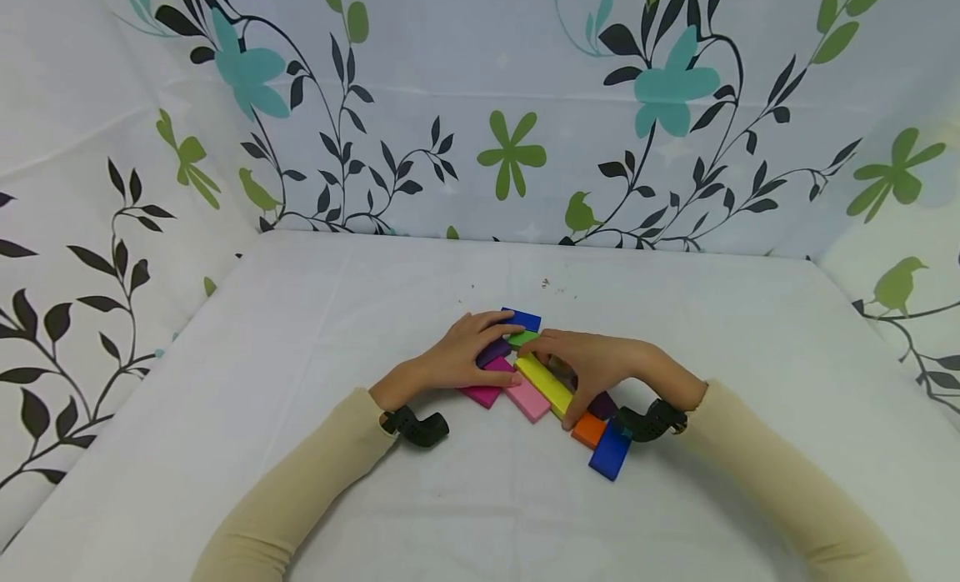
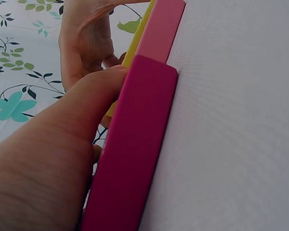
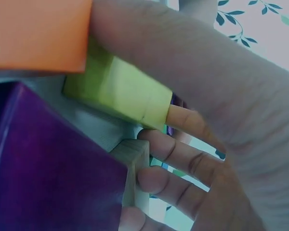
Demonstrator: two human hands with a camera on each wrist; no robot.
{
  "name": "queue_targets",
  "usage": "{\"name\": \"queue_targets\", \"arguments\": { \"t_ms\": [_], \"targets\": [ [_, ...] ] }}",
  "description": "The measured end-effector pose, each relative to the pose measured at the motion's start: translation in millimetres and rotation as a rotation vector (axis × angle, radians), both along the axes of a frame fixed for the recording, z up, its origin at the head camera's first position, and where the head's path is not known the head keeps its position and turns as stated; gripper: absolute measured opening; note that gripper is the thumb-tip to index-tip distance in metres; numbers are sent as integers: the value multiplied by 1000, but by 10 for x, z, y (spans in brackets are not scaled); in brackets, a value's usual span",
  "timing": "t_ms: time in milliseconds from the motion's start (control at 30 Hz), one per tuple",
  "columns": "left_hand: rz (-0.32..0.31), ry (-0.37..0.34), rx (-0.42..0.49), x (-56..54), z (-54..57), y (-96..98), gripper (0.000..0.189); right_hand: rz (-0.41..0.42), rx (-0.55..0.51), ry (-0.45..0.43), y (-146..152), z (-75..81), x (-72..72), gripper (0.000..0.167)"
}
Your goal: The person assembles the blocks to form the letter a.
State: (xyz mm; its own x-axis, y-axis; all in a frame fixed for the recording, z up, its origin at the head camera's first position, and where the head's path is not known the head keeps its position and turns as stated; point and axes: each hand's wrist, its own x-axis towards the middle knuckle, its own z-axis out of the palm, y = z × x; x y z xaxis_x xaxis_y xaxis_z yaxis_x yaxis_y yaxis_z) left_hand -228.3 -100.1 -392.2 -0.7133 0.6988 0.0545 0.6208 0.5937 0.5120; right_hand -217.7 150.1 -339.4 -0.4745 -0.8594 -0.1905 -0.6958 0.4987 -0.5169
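Observation:
Both hands are over a cluster of coloured blocks on a white cloth. My right hand (image 1: 603, 357) pinches a long yellow block (image 1: 545, 385) lengthwise, thumb at its near end and index finger at its far end. Its other fingers touch a plain wooden block (image 3: 129, 151) in the right wrist view. My left hand (image 1: 459, 348) rests spread across the left blocks. Its thumb lies at the edge of a magenta block (image 1: 482, 395), beside a pink block (image 1: 529, 398); its fingertips reach a green block (image 1: 522, 338). A purple block (image 1: 492, 351) is partly hidden beneath that hand.
One blue block (image 1: 525, 320) lies at the cluster's far end. An orange block (image 1: 588, 430), another blue block (image 1: 611, 451) and a dark purple block (image 1: 602, 405) lie at its near right. Patterned cloth (image 1: 450, 90) hangs behind the table.

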Motion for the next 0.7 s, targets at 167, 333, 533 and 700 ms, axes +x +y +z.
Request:
{"name": "queue_targets", "arguments": {
  "t_ms": [167, 333, 533, 700],
  "targets": [
    [3, 3, 5, 3, 19, 1, 75, -29, -49, -26, 35, 1, 14, 93],
    [9, 3, 1, 13, 35, -2, 75, -59, -86, -32, 76, -21, 28, 92],
    [12, 2, 2, 12, 22, -1, 75, -80, -123, -29, 116, -58, 42, 92],
    [12, -2, 3, 4, 3, 4, 75, -103, -147, -38, 134, -50, 67, 93]
  ]
}}
